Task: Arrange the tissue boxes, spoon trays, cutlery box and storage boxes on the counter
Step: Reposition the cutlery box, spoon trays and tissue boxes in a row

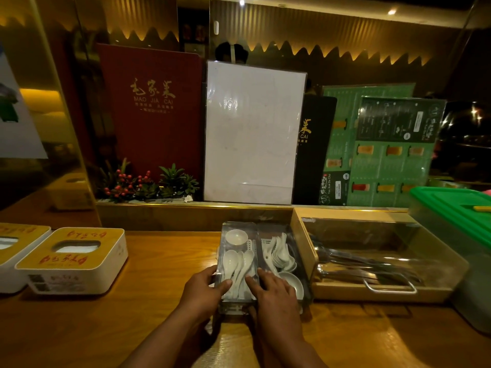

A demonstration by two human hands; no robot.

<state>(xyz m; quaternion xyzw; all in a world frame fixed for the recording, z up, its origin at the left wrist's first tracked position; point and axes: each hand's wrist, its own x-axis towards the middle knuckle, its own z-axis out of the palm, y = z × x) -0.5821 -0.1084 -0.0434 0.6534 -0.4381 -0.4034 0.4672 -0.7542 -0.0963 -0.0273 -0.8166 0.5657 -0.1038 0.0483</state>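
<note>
Two clear spoon trays stand side by side at the counter's middle, holding white ceramic spoons and small white dishes. My left hand (203, 288) grips the near left corner of the left spoon tray (237, 227). My right hand (273, 290) rests on the near end of both trays, covering part of the right spoon tray (276, 229). A wooden cutlery box (303, 235) with a clear lid and metal handle touches the trays' right side. Two white tissue boxes with yellow tops sit at the left, one (71, 261) fully seen, the other (13, 245) cut off. A green-lidded storage box (457, 208) stands at far right.
Behind the counter ledge lean a red menu (151, 107), a white laminated sheet (252, 131), a black menu (313, 150) and green drink menus (393, 152). A small plant with red berries (143, 184) sits on the ledge. Bare wooden counter (170, 261) lies between tissue boxes and trays.
</note>
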